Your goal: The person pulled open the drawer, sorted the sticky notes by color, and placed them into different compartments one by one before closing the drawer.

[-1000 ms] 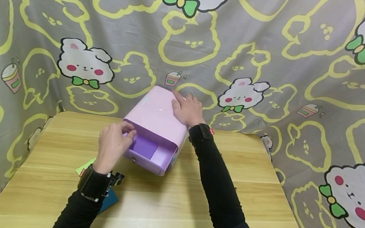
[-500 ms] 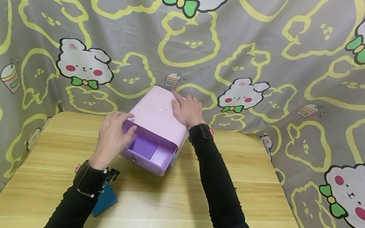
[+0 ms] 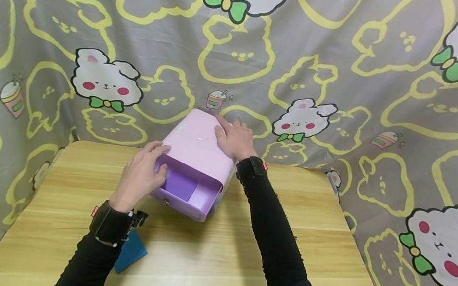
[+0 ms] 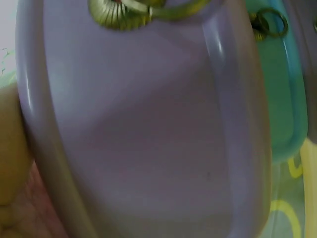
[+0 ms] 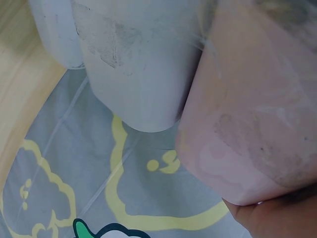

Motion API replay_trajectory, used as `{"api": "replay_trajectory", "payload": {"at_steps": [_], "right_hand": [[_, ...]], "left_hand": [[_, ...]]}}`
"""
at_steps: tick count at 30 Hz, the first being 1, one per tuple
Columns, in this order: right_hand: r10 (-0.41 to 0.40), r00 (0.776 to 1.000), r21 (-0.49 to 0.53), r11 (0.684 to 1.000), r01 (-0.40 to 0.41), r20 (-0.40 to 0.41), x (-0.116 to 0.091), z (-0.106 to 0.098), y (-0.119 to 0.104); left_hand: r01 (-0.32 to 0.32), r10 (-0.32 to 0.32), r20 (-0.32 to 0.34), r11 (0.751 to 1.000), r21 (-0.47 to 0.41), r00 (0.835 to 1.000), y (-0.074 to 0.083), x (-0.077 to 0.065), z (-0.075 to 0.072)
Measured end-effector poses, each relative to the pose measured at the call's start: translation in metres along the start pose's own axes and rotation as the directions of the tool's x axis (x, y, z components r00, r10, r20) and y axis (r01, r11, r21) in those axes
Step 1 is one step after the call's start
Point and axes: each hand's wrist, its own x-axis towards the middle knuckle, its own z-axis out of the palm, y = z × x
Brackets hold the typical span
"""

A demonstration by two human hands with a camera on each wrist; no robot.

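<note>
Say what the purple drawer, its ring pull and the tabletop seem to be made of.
Purple drawer: probably glossy plastic; soft highlights run along its rounded edges. Ring pull: likely shiny, brass-coloured metal; its ribbed mount glints. Tabletop: wood or wood-look laminate, slight sheen; pale grain streaks show.

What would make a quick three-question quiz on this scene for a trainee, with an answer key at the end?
1. Which hand rests on the pink cabinet?
2. True or false: the purple drawer stands open.
3. What colour is the flat item on the table, beside the left sleeve?
A) red
B) blue
C) orange

Key:
1. The right hand.
2. True.
3. B.
</note>
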Motion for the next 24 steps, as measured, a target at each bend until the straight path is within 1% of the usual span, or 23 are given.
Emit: {"api": "replay_trajectory", "payload": {"at_steps": [5, 8, 12, 14, 17, 22, 24], "right_hand": [[0.006, 1.000, 0.025, 1.000, -0.007, 0.007, 0.000, -0.001, 0.001], [-0.001, 1.000, 0.047, 0.999, 0.000, 0.024, -0.001, -0.002, 0.002], [-0.005, 0.999, 0.068, 0.998, 0.002, 0.039, -0.002, -0.003, 0.003], [-0.013, 0.999, 0.080, 0.997, 0.010, 0.038, -0.003, -0.002, 0.004], [-0.032, 0.999, 0.105, 0.994, 0.028, 0.039, -0.004, -0.001, 0.005], [-0.058, 0.998, 0.145, 0.988, 0.053, 0.032, -0.006, -0.004, 0.004], [-0.067, 0.997, 0.163, 0.985, 0.062, 0.026, -0.008, -0.007, 0.004]], "left_hand": [[-0.001, 0.000, 0.074, 1.000, 0.010, 0.997, -0.004, 0.000, -0.006], [0.004, -0.003, 0.120, 1.000, -0.012, 0.993, -0.008, 0.000, -0.009], [0.009, 0.000, 0.163, 0.998, -0.054, 0.987, -0.014, 0.000, -0.011], [0.011, 0.001, 0.176, 0.998, -0.066, 0.984, -0.017, -0.001, -0.012], [0.031, -0.015, 0.193, 0.996, -0.078, 0.981, -0.019, -0.002, -0.013], [0.051, -0.035, 0.195, 0.996, -0.076, 0.980, -0.020, -0.002, -0.013], [0.052, -0.037, 0.186, 0.996, -0.076, 0.982, -0.021, -0.001, -0.014]]}}
